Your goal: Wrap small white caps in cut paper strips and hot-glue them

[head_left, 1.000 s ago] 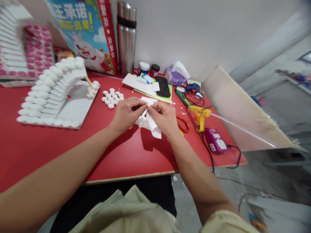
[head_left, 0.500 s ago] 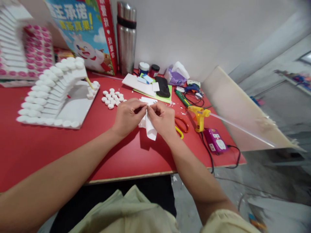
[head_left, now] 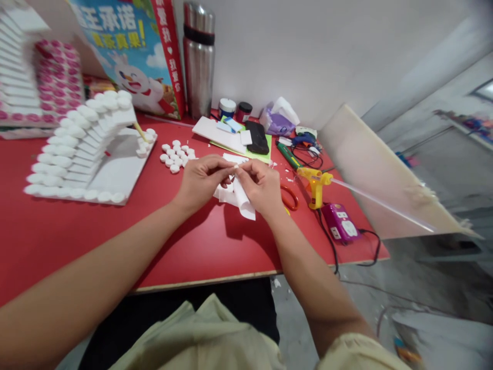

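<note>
Both hands meet over the middle of the red tabletop (head_left: 115,231). The left hand (head_left: 200,181) and the right hand (head_left: 262,187) hold one white paper piece (head_left: 242,199) between them. The fingers (head_left: 222,166) of the left hand are closed and pinch the top edge of the paper. The right hand's fingers (head_left: 245,172) are closed on the same edge, just beside the left ones, so that the fingertips almost touch. The lower part of the paper hangs down under the right hand and lies partly on the tabletop.

To the right of the right hand lie scissors (head_left: 289,198) with orange handles, partly hidden by the hand. Farther right stands a yellow glue gun (head_left: 316,184), and near it a purple socket block (head_left: 341,222) with a black cable. To the far left of the hands lies a group of small white round pieces (head_left: 176,154), and farther left a white stepped model (head_left: 87,149) set with the same round pieces. At the far edge, against the wall, stand a steel flask (head_left: 198,61), a printed carton (head_left: 131,51) and two small jars (head_left: 227,107).
</note>
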